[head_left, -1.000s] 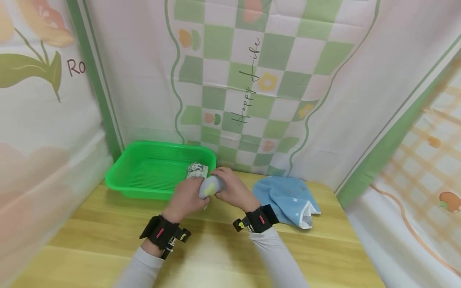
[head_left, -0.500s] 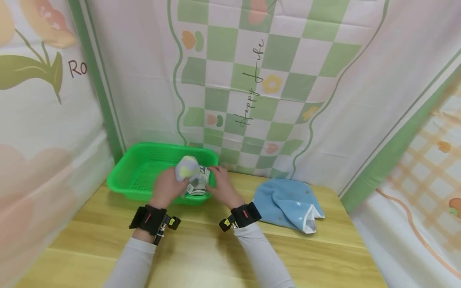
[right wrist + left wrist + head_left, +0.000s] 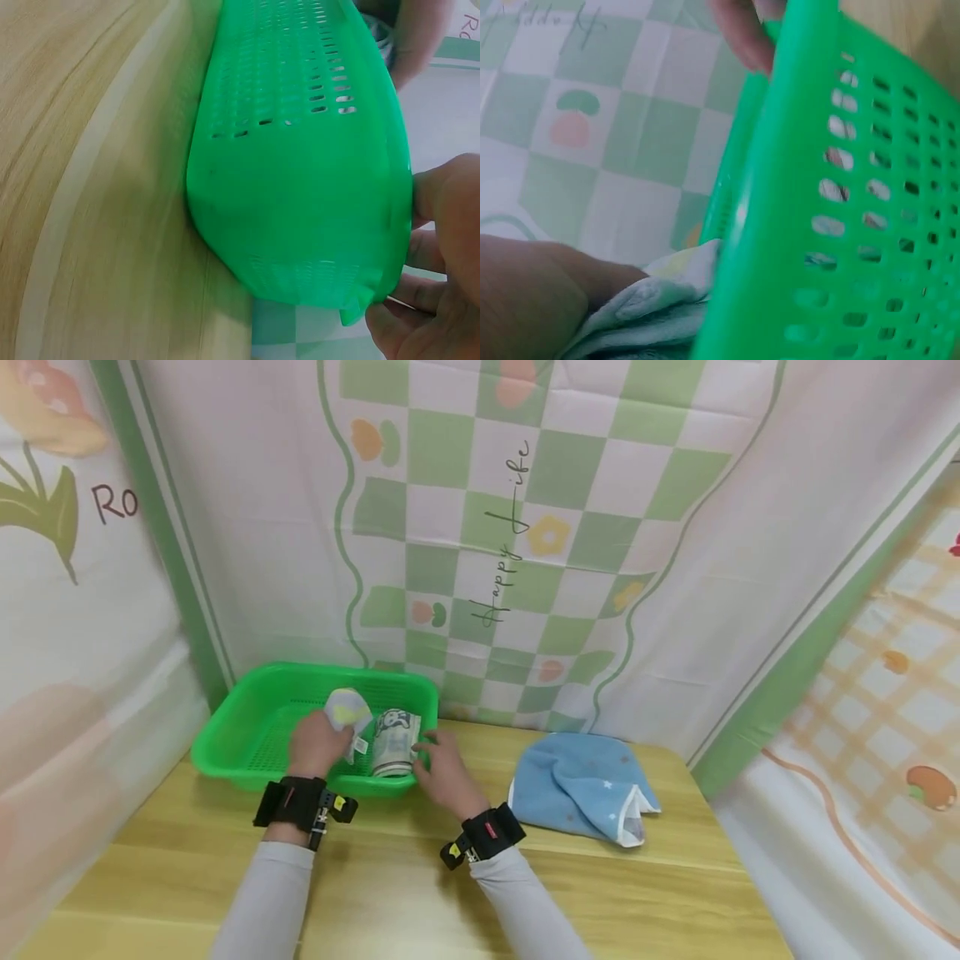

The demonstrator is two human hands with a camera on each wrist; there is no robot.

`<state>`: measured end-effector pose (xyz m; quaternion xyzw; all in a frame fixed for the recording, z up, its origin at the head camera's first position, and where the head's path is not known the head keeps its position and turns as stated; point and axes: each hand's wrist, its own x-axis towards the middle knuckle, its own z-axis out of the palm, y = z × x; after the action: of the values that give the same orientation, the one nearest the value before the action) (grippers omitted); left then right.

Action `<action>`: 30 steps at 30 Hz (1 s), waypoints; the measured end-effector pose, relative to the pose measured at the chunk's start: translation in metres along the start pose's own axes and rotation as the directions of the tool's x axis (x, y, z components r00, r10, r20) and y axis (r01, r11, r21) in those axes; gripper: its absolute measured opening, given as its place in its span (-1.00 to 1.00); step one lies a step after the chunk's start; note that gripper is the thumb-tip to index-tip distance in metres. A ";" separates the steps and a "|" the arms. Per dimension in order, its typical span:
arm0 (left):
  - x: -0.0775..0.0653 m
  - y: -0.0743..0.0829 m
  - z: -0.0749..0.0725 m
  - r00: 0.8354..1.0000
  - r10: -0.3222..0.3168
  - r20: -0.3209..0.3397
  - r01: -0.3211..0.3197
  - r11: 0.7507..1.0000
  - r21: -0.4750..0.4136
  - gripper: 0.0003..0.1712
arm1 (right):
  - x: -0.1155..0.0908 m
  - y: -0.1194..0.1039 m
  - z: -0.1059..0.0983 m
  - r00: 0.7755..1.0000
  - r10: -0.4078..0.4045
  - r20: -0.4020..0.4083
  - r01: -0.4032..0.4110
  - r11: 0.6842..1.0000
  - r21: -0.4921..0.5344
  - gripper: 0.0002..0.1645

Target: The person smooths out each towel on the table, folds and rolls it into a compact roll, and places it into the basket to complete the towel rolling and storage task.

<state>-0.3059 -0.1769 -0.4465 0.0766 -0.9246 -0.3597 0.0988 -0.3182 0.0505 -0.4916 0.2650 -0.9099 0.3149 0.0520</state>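
Towel (image 3: pixel 348 703), pale grey with yellow patches, sits clasped in a person's left hand (image 3: pixel 313 745) inside the green basket (image 3: pixel 217 767), left of a printed roll (image 3: pixel 395 745). Its lower end hangs loose and a white tag (image 3: pixel 361 746) shows beside it; whether the bundle touches the basket's floor cannot be told. The left wrist camera catches soft folds bunched against the thumb, close by the rim.

At the basket's other end, the right hand (image 3: pixel 448 775) meets the rim near the front corner, fingers bent over the edge and their tips close to the roll. Whether those fingers truly grip the plastic or only rest on it is unclear from either wrist view. Off to the right, a blue cloth (image 3: pixel 577 785) lies rumpled on the wooden surface (image 3: pixel 405 893), one white-edged corner turned up.

The likeliest trouble is a bundle coming undone: with a tail already hanging, a careless release by the left fingers could let the folds spring open. A low drag to the side might also catch the tail on the rim or nudge the roll, loosening its wrap. The basket looks light, so a hard push or downward press from the right hand on that end could slide or tip it on the smooth surface, shifting both bundles.
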 end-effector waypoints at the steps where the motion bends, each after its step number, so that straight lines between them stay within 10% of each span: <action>1: 0.001 -0.003 0.001 1.000 -0.001 -0.005 0.001 1.000 0.000 -0.56 | -0.002 -0.001 0.001 1.000 -0.003 0.001 0.003 1.000 0.004 -0.64; 18: -0.002 -0.011 0.013 0.948 -0.149 0.281 0.090 0.973 0.213 -0.53 | -0.015 -0.008 0.010 1.000 -0.028 0.002 0.028 1.000 0.004 -0.69; 30: 0.013 0.005 0.009 0.961 -0.070 0.266 0.038 0.992 0.121 -0.51 | -0.006 0.002 -0.002 1.000 -0.011 0.007 0.011 1.000 0.008 -0.69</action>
<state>-0.3207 -0.1701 -0.4480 0.0577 -0.9462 -0.3154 -0.0424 -0.3142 0.0554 -0.4926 0.2714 -0.9074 0.3171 0.0494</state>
